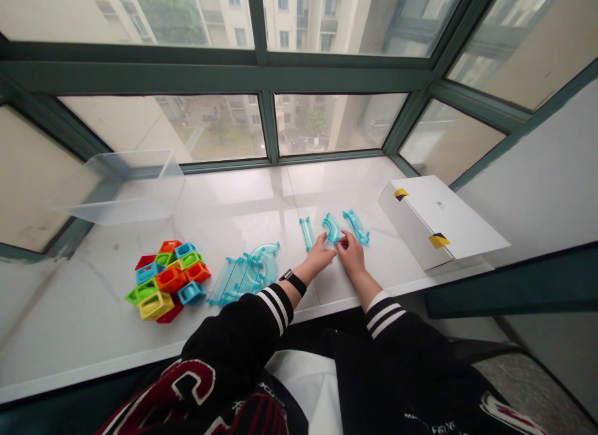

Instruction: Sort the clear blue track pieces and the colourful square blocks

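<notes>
A translucent blue curved track piece (332,226) lies on the white sill in front of my hands. My right hand (351,253) has its fingertips closed at the near end of that curve. Just left of it, my left hand (321,255) is beside the piece, thumb and forefinger apart; whether it touches the curve I cannot tell. Two more blue pieces flank the curve: a straight track piece (307,234) on the left and a wavy track piece (356,227) on the right.
Several blue track pieces (247,273) lie together left of my left forearm. Further left sits a cluster of colourful hollow blocks (170,278). A clear plastic bin (121,204) stands at the back left, a white box (439,220) at the right. Windows rise behind the sill (219,204).
</notes>
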Demonstrator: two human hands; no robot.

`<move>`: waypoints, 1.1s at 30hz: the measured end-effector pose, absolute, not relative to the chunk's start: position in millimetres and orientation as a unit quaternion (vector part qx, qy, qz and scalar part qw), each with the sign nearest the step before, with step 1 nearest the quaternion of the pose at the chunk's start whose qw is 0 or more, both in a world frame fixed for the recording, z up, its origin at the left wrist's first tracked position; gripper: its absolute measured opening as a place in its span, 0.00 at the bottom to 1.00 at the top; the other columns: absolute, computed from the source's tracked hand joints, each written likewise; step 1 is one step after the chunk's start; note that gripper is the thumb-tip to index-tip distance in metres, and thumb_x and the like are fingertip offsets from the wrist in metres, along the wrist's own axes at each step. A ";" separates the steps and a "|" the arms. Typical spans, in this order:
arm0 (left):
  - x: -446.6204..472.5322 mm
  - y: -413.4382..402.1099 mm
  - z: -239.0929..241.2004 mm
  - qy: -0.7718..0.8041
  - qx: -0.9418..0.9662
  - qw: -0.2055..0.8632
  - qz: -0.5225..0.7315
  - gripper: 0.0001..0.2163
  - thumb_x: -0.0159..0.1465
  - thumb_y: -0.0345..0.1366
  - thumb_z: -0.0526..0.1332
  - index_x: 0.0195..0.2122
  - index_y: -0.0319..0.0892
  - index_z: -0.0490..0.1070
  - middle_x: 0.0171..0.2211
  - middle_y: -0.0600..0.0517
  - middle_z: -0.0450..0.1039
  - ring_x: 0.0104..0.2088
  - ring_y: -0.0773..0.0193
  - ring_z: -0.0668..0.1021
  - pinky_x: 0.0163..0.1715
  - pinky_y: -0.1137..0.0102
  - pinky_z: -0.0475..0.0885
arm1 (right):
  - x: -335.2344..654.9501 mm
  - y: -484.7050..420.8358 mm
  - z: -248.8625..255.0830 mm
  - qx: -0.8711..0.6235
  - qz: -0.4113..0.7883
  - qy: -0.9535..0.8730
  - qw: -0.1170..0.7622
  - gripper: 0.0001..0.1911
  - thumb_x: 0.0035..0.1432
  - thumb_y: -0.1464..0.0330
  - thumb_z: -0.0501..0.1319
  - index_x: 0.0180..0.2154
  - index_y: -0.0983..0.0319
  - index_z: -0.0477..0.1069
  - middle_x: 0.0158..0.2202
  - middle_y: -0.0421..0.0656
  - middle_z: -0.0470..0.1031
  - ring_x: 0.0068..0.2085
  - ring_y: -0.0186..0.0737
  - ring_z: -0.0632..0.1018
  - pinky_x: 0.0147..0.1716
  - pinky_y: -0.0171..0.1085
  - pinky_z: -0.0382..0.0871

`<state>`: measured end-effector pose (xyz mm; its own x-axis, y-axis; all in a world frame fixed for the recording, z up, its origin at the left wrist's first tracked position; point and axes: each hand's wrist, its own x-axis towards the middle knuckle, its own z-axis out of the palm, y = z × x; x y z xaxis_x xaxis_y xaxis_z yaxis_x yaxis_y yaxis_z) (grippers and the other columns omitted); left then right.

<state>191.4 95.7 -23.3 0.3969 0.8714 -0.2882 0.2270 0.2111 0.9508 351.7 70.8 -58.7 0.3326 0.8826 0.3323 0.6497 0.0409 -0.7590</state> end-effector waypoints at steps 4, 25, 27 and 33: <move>188.7 94.8 -15.3 0.488 0.572 0.611 0.247 0.43 0.59 0.36 0.69 0.74 0.47 0.52 0.67 0.39 0.69 0.37 0.65 0.81 0.41 0.68 0.77 | 351.3 70.7 -59.4 -0.681 0.128 -0.562 0.452 0.25 0.60 0.64 0.60 0.57 0.63 0.73 0.40 0.48 0.81 0.39 0.48 0.81 0.46 0.48 0.79; -34.9 65.4 88.3 0.478 0.604 0.517 0.374 0.24 0.64 0.47 0.66 0.59 0.43 0.72 0.56 0.42 0.78 0.44 0.57 0.82 0.42 0.61 0.81 | 347.4 17.1 -50.3 -0.678 0.190 -0.501 0.503 0.22 0.60 0.57 0.63 0.53 0.59 0.71 0.38 0.46 0.81 0.38 0.48 0.82 0.46 0.50 0.80; -73.5 52.5 88.6 0.525 0.595 0.471 0.385 0.24 0.64 0.50 0.65 0.58 0.43 0.73 0.55 0.43 0.79 0.46 0.55 0.82 0.49 0.57 0.80 | 341.3 11.1 -46.6 -0.672 0.204 -0.501 0.506 0.21 0.60 0.57 0.63 0.52 0.59 0.72 0.38 0.46 0.80 0.38 0.48 0.82 0.45 0.49 0.80; -135.9 3.7 62.5 0.612 0.547 0.401 0.406 0.25 0.63 0.53 0.65 0.55 0.44 0.73 0.57 0.43 0.79 0.58 0.49 0.80 0.62 0.52 0.73 | 298.8 13.7 -27.9 -0.622 0.257 -0.574 0.467 0.16 0.63 0.57 0.62 0.47 0.58 0.76 0.36 0.44 0.80 0.36 0.46 0.81 0.42 0.46 0.80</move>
